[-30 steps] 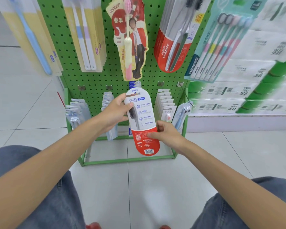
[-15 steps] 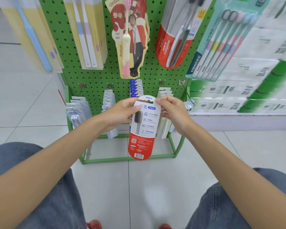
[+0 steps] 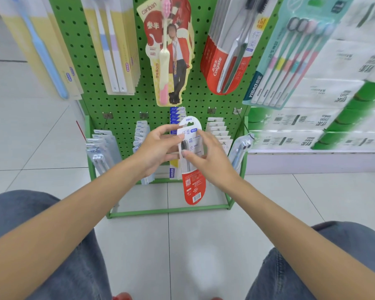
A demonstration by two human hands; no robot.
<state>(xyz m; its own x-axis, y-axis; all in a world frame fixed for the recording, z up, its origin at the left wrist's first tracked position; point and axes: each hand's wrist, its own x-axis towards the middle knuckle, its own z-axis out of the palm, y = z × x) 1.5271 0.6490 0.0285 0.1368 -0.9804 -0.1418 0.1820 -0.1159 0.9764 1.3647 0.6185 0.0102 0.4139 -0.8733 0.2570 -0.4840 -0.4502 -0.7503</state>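
- I saw the toothbrush pack (image 3: 193, 185) held upright in front of the green pegboard rack (image 3: 121, 105), its red end down.
- The left hand (image 3: 158, 149) pinched its upper left edge, fingers curled.
- The right hand (image 3: 211, 162) gripped its upper right side, thumb across the front.

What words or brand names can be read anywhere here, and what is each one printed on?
"canban": figure-shaped toothbrush card.
"参半": same card.
"Colgate": red pack.
"YIBAO": teal multi-brush pack.
"纤柔": toothbrush pack that the left hand and right hand hold.
Small print and barcode digits on that pack: too small to read.
Tissue packs: print too blurred to read.
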